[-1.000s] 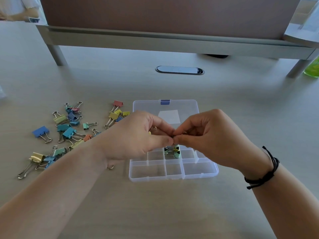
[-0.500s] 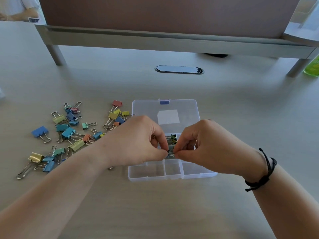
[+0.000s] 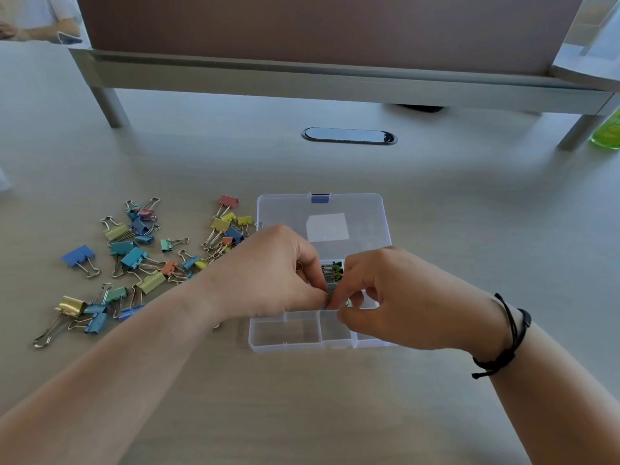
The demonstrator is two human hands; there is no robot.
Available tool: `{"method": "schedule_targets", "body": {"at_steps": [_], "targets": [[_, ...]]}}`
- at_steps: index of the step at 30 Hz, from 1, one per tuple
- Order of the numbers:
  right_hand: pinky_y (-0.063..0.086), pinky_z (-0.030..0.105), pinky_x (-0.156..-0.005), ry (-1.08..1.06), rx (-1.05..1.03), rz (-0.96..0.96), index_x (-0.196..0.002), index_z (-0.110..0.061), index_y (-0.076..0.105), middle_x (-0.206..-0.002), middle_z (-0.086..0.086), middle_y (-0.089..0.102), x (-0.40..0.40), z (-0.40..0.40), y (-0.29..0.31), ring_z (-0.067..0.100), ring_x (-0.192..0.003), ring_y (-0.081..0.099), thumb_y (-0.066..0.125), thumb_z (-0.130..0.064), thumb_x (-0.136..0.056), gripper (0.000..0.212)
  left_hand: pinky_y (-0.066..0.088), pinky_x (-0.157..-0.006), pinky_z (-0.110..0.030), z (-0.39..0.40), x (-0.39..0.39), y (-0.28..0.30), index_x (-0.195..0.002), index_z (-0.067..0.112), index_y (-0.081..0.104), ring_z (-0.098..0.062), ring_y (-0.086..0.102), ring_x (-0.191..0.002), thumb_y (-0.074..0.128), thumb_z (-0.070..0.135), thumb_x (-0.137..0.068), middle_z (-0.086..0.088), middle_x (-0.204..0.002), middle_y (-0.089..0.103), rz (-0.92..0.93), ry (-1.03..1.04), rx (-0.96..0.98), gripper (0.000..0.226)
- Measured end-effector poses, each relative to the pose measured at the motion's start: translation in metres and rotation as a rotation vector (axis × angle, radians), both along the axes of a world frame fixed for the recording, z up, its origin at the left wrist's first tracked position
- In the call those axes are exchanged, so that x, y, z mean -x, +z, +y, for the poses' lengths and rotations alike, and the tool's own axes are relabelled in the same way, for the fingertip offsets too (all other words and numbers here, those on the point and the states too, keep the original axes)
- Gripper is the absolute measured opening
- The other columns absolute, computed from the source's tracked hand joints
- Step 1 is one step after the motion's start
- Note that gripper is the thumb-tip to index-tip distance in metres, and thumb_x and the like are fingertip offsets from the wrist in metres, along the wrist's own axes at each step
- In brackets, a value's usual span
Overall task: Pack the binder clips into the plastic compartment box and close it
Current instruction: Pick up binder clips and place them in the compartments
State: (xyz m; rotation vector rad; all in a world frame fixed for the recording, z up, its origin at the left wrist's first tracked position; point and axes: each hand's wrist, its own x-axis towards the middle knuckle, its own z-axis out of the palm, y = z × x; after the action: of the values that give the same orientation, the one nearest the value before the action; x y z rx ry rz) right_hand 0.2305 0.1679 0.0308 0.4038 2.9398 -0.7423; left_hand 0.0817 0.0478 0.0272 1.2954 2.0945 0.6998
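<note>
A clear plastic compartment box (image 3: pixel 285 337) lies open on the table, its lid (image 3: pixel 362 209) folded flat behind it. My left hand (image 3: pixel 275 273) and my right hand (image 3: pixel 396 297) meet over a middle compartment and together pinch a small binder clip (image 3: pixel 332 297), mostly hidden by the fingertips. Several small clips (image 3: pixel 332 270) lie in the compartment just behind. The front row of compartments holds nothing. A loose pile of coloured binder clips (image 3: pixel 141 260) is spread on the table left of the box.
A raised monitor shelf (image 3: pixel 335 82) on metal legs spans the back. An oval cable grommet (image 3: pixel 349 135) sits in the table behind the box. A green bottle (image 3: pixel 607 132) stands far right. Another person's arm (image 3: pixel 40 28) shows at top left.
Both hands have come down and toward me, from above the box's middle into a compartment, still pinching the small clip between them.
</note>
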Motion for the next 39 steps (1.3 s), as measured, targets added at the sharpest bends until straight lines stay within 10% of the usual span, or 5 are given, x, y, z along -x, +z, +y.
{"method": "schedule_targets", "body": {"at_steps": [12,21,39], "targets": [[0.037,0.013,-0.049,-0.005,0.167,0.03,-0.089,-0.031,0.078,-0.06,-0.002,0.061,-0.002,0.004,0.005,0.006,-0.048,0.044,0.066,-0.027,-0.088,0.012,0.042,-0.051,-0.019,0.0,0.006,-0.003,-0.085,0.03,0.071,-0.003,0.049,-0.045,0.073,0.038,-0.086,-0.001,-0.064,0.069,0.019,-0.02,-0.011,0.008],[0.039,0.017,-0.048,-0.116,0.421,0.483,-0.089,-0.026,0.073,-0.065,-0.004,0.064,0.003,-0.008,0.009,0.005,-0.046,0.044,0.08,-0.027,-0.078,0.013,0.026,-0.042,-0.019,0.005,-0.016,0.001,-0.103,0.011,0.061,-0.014,0.033,-0.039,0.036,0.062,-0.091,-0.008,-0.057,0.047,-0.6,0.23,-0.321,0.058],[0.055,0.025,-0.065,-0.144,0.61,0.332,-0.092,-0.014,0.073,-0.069,0.0,0.067,0.007,-0.004,0.002,0.016,-0.061,0.061,0.078,-0.007,-0.079,0.015,0.026,-0.039,-0.018,0.009,-0.022,-0.004,-0.102,-0.002,0.057,-0.011,0.036,-0.041,0.047,0.062,-0.089,-0.011,-0.071,0.041,-0.646,0.343,-0.33,0.066]]}}
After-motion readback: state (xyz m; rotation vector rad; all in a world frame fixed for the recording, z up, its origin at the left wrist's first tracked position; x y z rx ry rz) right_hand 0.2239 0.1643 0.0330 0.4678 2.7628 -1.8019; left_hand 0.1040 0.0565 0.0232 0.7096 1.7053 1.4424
